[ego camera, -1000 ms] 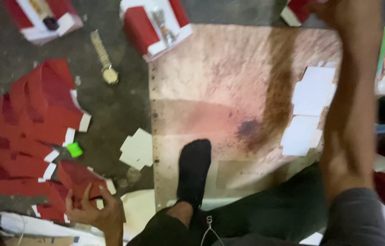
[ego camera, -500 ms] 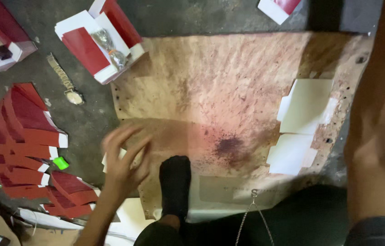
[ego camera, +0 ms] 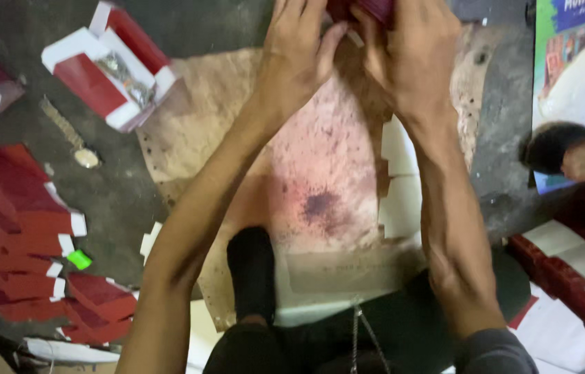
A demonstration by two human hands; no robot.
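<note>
A dark red box piece (ego camera: pixel 369 10) sits at the very top edge of the view, mostly cut off, held between both hands above a stained brown board (ego camera: pixel 306 159). The left hand (ego camera: pixel 299 59) has its fingers curled over the piece's left side, thumb pressing toward the middle; the right hand (ego camera: pixel 414 59) covers its right side, fingers bent down and pinching the red edge. Both arms stretch forward from the body, so the work sits at full reach. This looks like the folding or pressing step on a single box part, with both hands shaping it together; what the fingertips do exactly is hidden beyond the frame. The next move would call for a firm, even squeeze along the fold, keeping the edges square, and a clear spot on the board to set the piece down. White card blanks (ego camera: pixel 400 173) lie on the board's right edge. A black-socked foot (ego camera: pixel 251 273) rests on its near edge. Left on the floor, a fan of flat red blanks (ego camera: pixel 19 221) waits, with a finished red-and-white box (ego camera: pixel 109 66) and a wristwatch (ego camera: pixel 71 138) beyond.
</note>
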